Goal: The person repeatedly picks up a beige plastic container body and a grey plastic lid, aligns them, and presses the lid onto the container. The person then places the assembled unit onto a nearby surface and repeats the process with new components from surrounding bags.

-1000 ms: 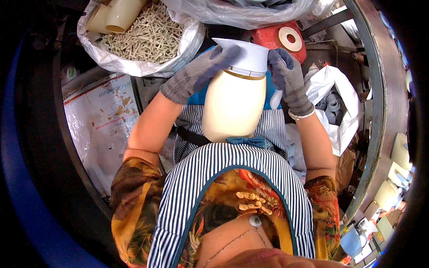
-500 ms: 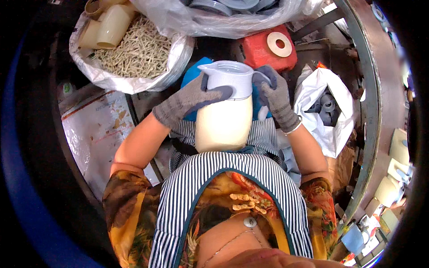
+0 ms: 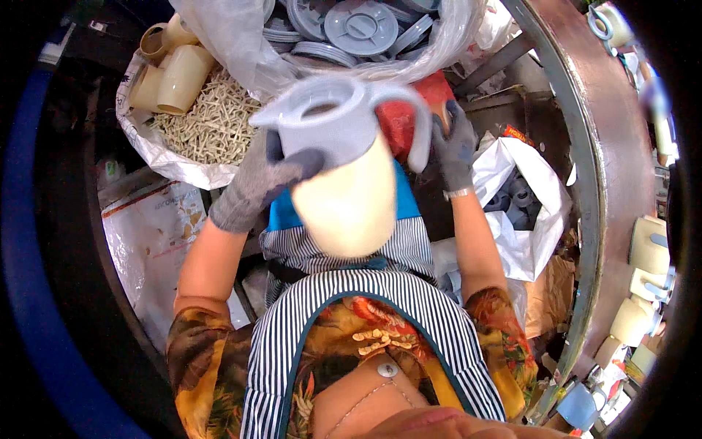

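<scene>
A cream jug with a pale blue-grey spouted collar and handle is held tilted over my lap, its spout toward the left. My left hand, in a grey knitted glove, grips the collar below the spout, thumb across its front. My right hand, gloved the same way, is off the handle, just to its right. Its thumb and fingers are apart beside a red block. A bit of tan shows between them, perhaps the ring on the block; the hand hides most of it.
Ahead is a clear plastic bag of blue-grey round lids. A white sack at the left holds cream jug bodies and pale strips. At the right, a white bag of grey parts stands beside a metal-edged bench.
The jug has come closer and tilted, moving left with my left hand. My right hand has let go of the handle and now sits by the red block. The view has shifted somewhat.
</scene>
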`<state>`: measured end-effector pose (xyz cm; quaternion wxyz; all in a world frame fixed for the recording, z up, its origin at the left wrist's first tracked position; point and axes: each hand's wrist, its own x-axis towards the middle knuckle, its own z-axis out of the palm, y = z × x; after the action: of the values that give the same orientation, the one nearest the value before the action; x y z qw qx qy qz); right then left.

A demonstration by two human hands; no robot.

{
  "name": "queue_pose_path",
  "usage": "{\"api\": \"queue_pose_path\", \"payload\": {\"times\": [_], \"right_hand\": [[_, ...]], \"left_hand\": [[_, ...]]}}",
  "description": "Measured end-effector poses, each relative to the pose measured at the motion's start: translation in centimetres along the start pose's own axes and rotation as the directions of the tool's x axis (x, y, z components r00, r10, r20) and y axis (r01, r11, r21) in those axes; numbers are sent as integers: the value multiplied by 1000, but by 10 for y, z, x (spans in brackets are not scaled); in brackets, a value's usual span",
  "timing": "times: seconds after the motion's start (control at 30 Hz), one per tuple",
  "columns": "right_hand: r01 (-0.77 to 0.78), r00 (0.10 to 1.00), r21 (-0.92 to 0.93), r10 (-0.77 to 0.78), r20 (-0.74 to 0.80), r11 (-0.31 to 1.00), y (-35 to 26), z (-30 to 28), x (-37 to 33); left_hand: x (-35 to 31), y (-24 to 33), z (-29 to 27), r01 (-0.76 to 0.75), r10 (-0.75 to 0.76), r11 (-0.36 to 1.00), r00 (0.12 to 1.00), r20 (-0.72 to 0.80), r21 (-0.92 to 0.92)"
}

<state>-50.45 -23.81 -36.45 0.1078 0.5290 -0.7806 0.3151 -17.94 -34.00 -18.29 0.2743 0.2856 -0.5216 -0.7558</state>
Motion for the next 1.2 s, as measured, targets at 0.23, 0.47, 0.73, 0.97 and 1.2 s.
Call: {"api": "queue_pose_path", "payload": {"times": [0.23,0.47,0.73,0.97,1.2], "right_hand": [[-201,977,-9,201,72,980,3,-125,-21],[-71,837,-83,14,-547,994,-56,-247,104],[369,930,58,-368,-20,928,-85,-138,112],[-186,924,271,262,-280,944,-23,-186,33],[-129,980,83,115,163,988,32,-79,-6]], "left_hand": [[152,-80,77,-729,642,525,678,359,439],[179,-114,76,-635,531,529,765,364,563],[159,-89,73,-596,363,577,799,479,558],[168,-27,115,-749,637,334,627,448,573],[113,-39,106,-492,656,-24,649,386,870]]}}
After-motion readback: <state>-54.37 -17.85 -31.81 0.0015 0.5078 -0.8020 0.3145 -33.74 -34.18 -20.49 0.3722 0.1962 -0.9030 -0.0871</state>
